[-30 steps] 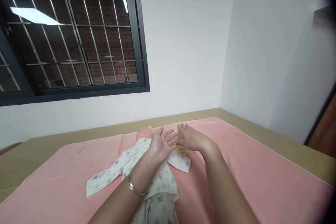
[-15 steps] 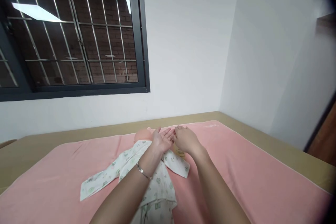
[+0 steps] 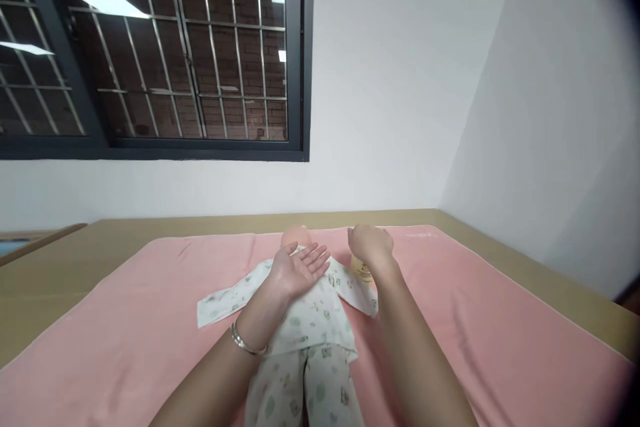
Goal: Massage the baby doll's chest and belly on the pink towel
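My left hand (image 3: 300, 268) is open, palm up, over the chest of a doll, with its fingers spread to the right and nothing on the palm that I can make out. A silver bracelet circles that wrist. The doll lies on its back in a white printed top (image 3: 315, 313) and matching trousers (image 3: 287, 383); its head (image 3: 296, 235) is partly hidden behind my left hand. By the doll's right-hand sleeve (image 3: 353, 288) stands a yellow container (image 3: 362, 270) with dark print. My right hand (image 3: 371, 242) is closed over its upper part, the fingertips hidden.
A pink mat (image 3: 165, 300) lies under the doll on a tan padded surface (image 3: 380, 217). Behind it rises a white wall (image 3: 390, 80) with a dark-framed, barred window (image 3: 303, 80) at the left. A wooden edge (image 3: 45, 243) shows at the far left.
My hands have moved apart: the right one has left the left palm and gone to the yellow container's top. My left palm has shifted left over the doll's chest. The view has turned left.
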The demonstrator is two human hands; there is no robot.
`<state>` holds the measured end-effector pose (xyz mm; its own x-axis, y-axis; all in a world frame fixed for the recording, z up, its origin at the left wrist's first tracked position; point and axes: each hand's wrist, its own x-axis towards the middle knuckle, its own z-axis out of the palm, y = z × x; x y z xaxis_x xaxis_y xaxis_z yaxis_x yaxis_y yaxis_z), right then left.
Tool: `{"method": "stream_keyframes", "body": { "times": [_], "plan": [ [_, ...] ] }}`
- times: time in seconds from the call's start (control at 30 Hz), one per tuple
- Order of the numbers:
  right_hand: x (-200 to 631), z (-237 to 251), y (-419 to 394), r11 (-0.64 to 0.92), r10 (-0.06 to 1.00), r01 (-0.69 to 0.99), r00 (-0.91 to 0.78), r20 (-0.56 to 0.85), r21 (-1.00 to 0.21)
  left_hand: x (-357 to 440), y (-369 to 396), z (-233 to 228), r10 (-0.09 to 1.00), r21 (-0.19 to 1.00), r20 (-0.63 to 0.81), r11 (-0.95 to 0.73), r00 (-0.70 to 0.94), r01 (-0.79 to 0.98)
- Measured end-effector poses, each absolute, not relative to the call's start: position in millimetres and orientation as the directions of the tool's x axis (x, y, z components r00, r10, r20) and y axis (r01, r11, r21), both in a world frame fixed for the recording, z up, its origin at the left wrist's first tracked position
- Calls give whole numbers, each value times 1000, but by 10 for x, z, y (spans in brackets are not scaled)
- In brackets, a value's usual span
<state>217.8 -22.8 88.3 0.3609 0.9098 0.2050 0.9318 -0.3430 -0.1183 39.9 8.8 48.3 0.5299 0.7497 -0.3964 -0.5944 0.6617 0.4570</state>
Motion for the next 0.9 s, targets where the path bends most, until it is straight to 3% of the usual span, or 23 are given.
{"method": "stream_keyframes", "body": {
  "times": [0.27,0.43,0.57,0.7,0.8,0.9],
  "plan": [
    [2055,612,-214,-415,854,905,421,305,-87,0,-122,792,770,447,-323,637,551,-628],
    [2212,622,-239,-344,901,900,397,176,-269,-106,-227,878,769,457,-300,636,565,-622],
    [2254,760,-442,-248,933,828,344,105,-502,-156,-254,894,785,514,-314,613,534,-600],
    [1909,905,-751,26,948,761,187,257,-649,-153,-358,927,813,575,-314,574,490,-584],
    [1493,881,-894,338,904,699,-55,424,-630,-106,-524,1008,798,549,-294,592,527,-590],
    [1132,775,-970,533,824,666,-266,501,-522,-96,-693,1151,800,531,-262,587,540,-611]
  ]
}}
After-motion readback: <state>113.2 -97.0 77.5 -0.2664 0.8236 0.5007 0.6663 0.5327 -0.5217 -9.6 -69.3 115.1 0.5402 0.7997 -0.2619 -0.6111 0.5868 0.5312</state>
